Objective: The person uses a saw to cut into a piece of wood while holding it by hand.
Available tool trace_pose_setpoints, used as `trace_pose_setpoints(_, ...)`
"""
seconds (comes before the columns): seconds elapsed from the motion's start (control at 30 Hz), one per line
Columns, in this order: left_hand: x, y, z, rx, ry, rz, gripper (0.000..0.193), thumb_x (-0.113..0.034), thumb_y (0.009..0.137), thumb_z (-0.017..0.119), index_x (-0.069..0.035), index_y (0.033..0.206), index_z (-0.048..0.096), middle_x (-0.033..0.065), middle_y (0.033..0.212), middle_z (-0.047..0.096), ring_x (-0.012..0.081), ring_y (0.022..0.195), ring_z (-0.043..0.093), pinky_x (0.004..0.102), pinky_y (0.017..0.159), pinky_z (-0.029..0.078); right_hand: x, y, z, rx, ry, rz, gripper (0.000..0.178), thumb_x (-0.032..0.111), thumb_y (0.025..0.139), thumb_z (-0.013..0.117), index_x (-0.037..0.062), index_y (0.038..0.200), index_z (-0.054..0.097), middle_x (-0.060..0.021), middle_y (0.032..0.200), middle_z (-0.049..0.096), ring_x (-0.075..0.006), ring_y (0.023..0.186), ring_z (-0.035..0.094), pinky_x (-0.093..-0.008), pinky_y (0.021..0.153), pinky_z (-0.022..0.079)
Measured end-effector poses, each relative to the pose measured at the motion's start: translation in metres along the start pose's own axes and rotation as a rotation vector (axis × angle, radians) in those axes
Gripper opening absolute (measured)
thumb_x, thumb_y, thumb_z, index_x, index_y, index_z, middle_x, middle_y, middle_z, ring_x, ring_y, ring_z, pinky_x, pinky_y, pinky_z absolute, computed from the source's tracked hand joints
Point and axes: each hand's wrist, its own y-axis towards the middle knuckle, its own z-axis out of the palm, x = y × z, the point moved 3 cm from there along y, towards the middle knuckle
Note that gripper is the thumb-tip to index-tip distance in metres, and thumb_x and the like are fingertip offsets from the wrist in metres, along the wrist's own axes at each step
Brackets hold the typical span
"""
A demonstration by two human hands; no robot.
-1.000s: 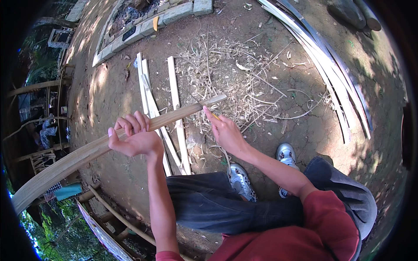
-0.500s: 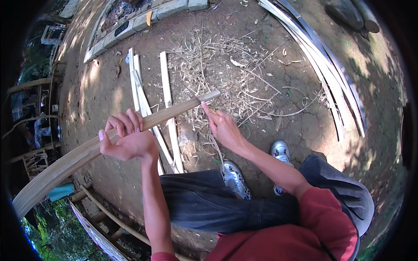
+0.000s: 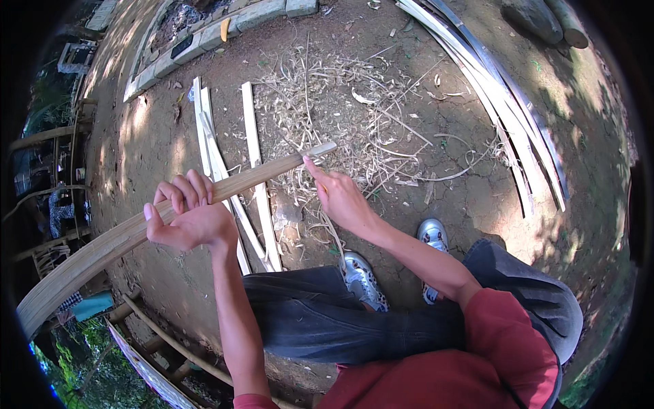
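A long pale bamboo slat point(image 3: 253, 176) slants from the lower left rim up to its narrow tip near the middle. My left hand point(image 3: 191, 215) is closed on it, its fingers curled over the top and its thumb sticking out at the side. My right hand point(image 3: 344, 201) is by the tip end, closed on a knife point(image 3: 293, 144) whose handle is mostly hidden in the palm. Only a thin dark stretch of blade shows beyond the slat. The right index finger is stretched out, its tip at the slat's edge.
Curled shavings point(image 3: 327, 109) litter the dirt ahead. Several pale strips point(image 3: 252, 126) lie left of them; a bundle of long strips point(image 3: 504, 95) curves along the right. Stone edging point(image 3: 197, 51) and a rounded rock point(image 3: 535, 24) are farther off. My shoes point(image 3: 364, 276) stand close by.
My right hand has shifted slightly back along the slat, away from its tip. The yellowish handle shows less now. The whole view has moved a little; my left hand keeps its hold.
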Motion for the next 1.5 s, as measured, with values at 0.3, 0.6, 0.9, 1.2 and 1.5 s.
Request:
trace_pose_setpoints(0.3,-0.001,-0.007,0.001,0.118,-0.103,-0.033,0.047,-0.053,0.089,0.042,-0.015,0.067,0.024,-0.0007,0.056,0.022,0.011,0.052,0.021,0.0262,0.049,0.021,-0.009,-0.016,0.014,-0.03,-0.1,0.031,0.067,-0.006,0.088,0.057,0.0044,0.151,0.036,-0.0169,0.077,0.059,-0.0211,0.054,0.054,-0.0356,0.048,0.053)
trace_pose_setpoints(0.6,-0.001,-0.004,-0.011,0.082,-0.092,-0.039,0.047,-0.053,0.088,0.042,-0.014,0.068,0.025,-0.001,0.057,0.02,0.0109,0.051,0.022,0.0261,0.047,0.021,0.044,-0.015,-0.008,-0.071,0.13,-0.125,0.059,-0.005,0.089,0.055,0.0019,0.147,0.043,-0.0121,0.066,0.054,-0.0193,0.053,0.051,-0.0352,0.046,0.048)
trace_pose_setpoints(0.9,0.0,-0.006,-0.001,0.02,0.002,-0.013,0.049,-0.057,0.087,0.04,-0.015,0.068,0.023,-0.0015,0.056,0.018,0.0117,0.05,0.019,0.0277,0.047,0.018,0.017,-0.007,-0.005,-0.015,0.132,-0.037,0.063,-0.008,0.087,0.052,0.0016,0.148,0.04,-0.013,0.066,0.057,-0.0195,0.053,0.051,-0.0353,0.047,0.048)
trace_pose_setpoints(1.2,0.002,0.0,0.005,-0.021,0.037,0.014,0.044,-0.051,0.09,0.038,-0.015,0.07,0.022,-0.0023,0.058,0.017,0.0107,0.051,0.017,0.0273,0.047,0.017,-0.027,-0.004,0.008,-0.037,-0.013,0.014,0.063,-0.006,0.088,0.053,0.0052,0.149,0.04,-0.0103,0.057,0.053,-0.0188,0.054,0.052,-0.0354,0.049,0.05)
trace_pose_setpoints(1.5,0.001,-0.002,0.017,-0.05,0.092,0.034,0.048,-0.056,0.09,0.036,-0.016,0.067,0.021,-0.0028,0.056,0.016,0.0109,0.05,0.015,0.0295,0.046,0.015,-0.059,-0.008,0.008,-0.099,-0.008,-0.098,0.063,-0.004,0.09,0.056,0.0069,0.15,0.039,-0.0145,0.067,0.056,-0.0187,0.048,0.05,-0.0377,0.049,0.048)
